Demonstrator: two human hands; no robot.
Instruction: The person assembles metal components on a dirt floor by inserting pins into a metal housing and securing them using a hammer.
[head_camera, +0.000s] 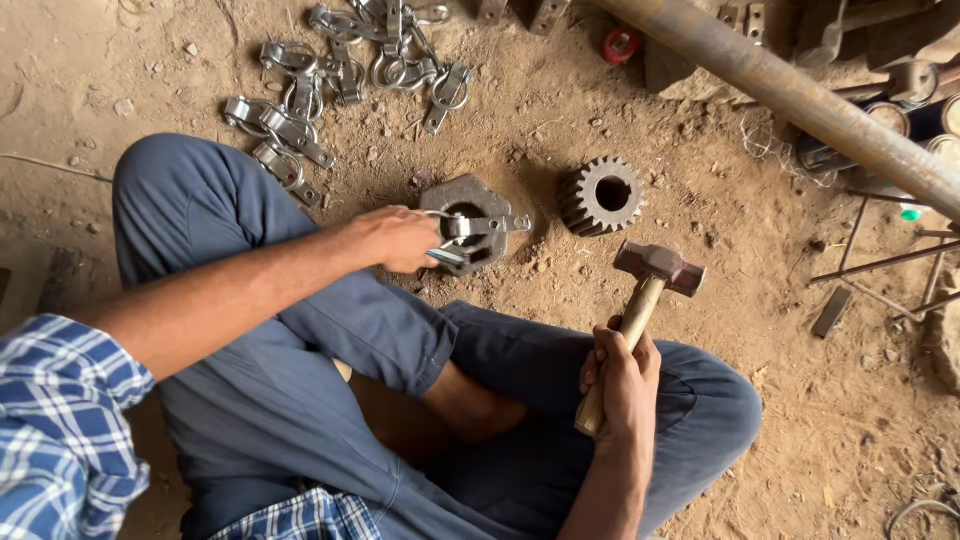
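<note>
My left hand (398, 238) grips a shiny metal pipe clamp (470, 230) and holds it flat across the top of a rusty hexagonal metal block (445, 195) with a round hole, resting on the dirt floor. My right hand (620, 375) is closed around the wooden handle of a hammer (655, 272), whose rusty steel head is raised just right of the block. I sit cross-legged in blue trousers, with my knees on either side of the work.
A toothed steel gear (598, 196) stands right of the block. A pile of several shiny clamps (335, 75) lies at the upper left. A thick rusty pipe (790, 95) crosses the upper right, with cans, rods and scrap beyond it.
</note>
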